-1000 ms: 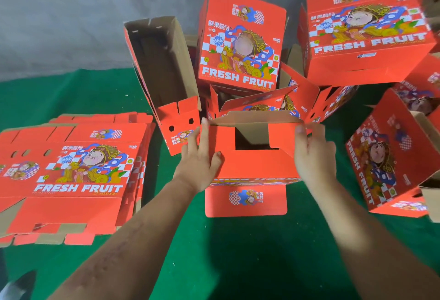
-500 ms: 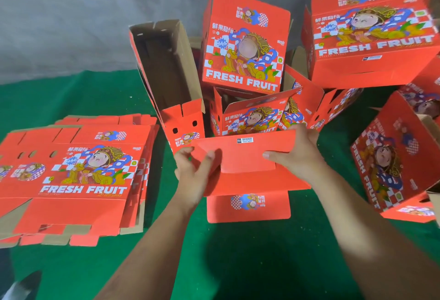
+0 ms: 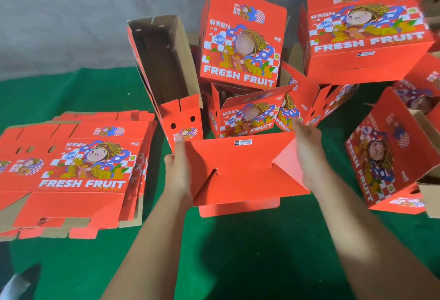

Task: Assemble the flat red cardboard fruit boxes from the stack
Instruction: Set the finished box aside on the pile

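A red cardboard fruit box (image 3: pixel 242 171) stands bottom-up on the green mat in front of me, its bottom flaps folded in with a barcode sticker near the far edge. My left hand (image 3: pixel 178 171) lies along the box's left side with straight fingers pressing it. My right hand (image 3: pixel 307 152) lies flat against the right side, fingers straight. The stack of flat red boxes (image 3: pixel 71 168) lies to the left, printed FRESH FRUIT.
Several assembled red boxes are piled behind and to the right: an open one on end (image 3: pixel 164 71), a tall one (image 3: pixel 242 37), one at the top right (image 3: pixel 364 30), one at the far right (image 3: pixel 392 154). A grey wall (image 3: pixel 71 13) rises behind the green mat (image 3: pixel 238 264).
The open box bottom has been closed: the flaps were folded inward and now lie interlocked. Both hands moved from the top flaps to the box's sides.
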